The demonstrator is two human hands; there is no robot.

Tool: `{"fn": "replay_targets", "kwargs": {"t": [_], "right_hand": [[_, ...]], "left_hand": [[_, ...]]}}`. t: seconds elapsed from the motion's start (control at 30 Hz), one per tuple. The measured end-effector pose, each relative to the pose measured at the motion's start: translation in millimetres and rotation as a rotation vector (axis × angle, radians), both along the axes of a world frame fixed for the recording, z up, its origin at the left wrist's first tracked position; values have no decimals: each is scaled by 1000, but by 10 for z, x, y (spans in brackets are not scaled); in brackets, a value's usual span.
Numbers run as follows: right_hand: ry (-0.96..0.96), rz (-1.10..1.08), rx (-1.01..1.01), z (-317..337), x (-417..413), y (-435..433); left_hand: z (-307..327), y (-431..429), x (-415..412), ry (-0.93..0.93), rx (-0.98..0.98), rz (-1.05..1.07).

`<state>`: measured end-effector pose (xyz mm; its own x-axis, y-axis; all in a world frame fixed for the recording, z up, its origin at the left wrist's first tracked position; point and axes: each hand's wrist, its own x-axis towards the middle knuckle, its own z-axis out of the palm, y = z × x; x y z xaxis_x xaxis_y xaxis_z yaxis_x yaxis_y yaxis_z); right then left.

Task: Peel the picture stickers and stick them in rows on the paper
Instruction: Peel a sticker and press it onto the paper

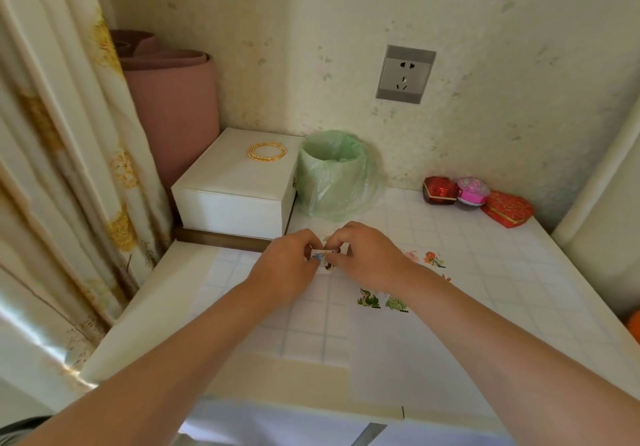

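Far to the left of the fingers we have a flowered curtain, and beside it a pink rolled mat stands in the corner. Beyond the fingers and a touch left sits a white box with gold bangles on its lid, and right beside it, straight past the fingertips, a small bin lined with a green bag. Now the action: the left hand is curled in, thumb and fingers pinching the left end of a small sticker sheet over the checked table. We make out a blue picture right at the left fingertips; the rest is too small to read. The right hand meets it from the other side, fingers bent and nipping the sheet's right end, so the two sets of fingertips nearly touch. Whether a sticker is lifting off, we cannot tell. Just right of the right fingers two flower stickers lie side by side, and nearer us, under the right wrist, two green stickers sit in a row on the pale paper. Well off to the right of the fingers, by the wall, we see a red box, a pink-lidded pot touching it, and a red heart-shaped box.
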<state>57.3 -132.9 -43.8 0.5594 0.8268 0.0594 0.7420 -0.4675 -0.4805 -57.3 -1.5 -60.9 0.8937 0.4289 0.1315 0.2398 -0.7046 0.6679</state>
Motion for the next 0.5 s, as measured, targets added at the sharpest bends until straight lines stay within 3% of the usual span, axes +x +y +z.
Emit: {"fn": "replay_targets", "kwargs": {"t": [0.23,0.5], "right_hand": [[382,-118,126,277,-26,-99],[504,-176,362,460,-31,-246]], "left_hand": [[237,-7,27,-235,-502,136],[384,-170,106,-239,-570,49]]}}
